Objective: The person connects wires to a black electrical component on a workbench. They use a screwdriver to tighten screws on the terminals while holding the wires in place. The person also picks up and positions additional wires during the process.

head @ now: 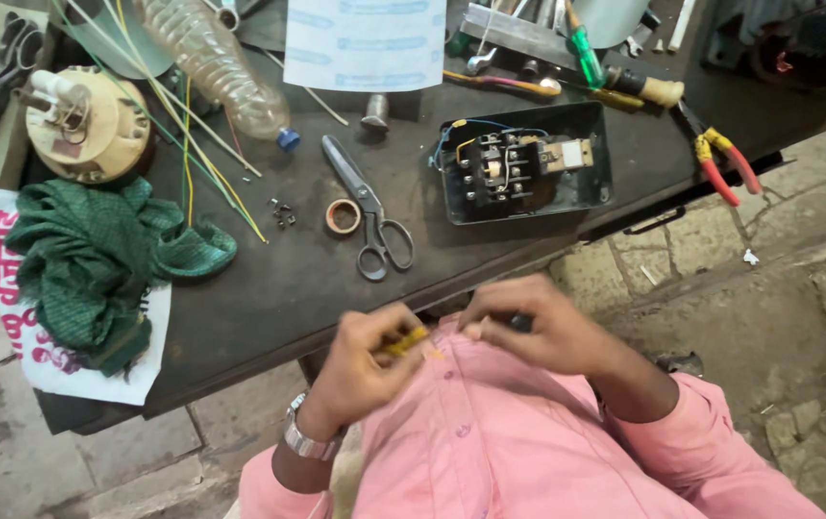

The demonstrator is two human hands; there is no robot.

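Observation:
My left hand (360,370), with a metal watch at the wrist, is closed on a short piece of yellow wire (407,340) just above my pink shirt. My right hand (533,322) is pinched close beside it, fingertips near the wire's end; what it grips is blurred. Both hands hover at the near edge of the dark workbench (269,288). On the bench ahead lie scissors (369,211), a small roll of tape (342,217) and a black box with a wired relay (518,168) inside.
A green cloth (96,255) lies on a printed bag at left, beside a round cream part (86,125), long wires and a plastic bottle (216,62). Screwdrivers (586,53) and red-yellow pliers (725,163) lie at right. Stone floor (768,308) is below.

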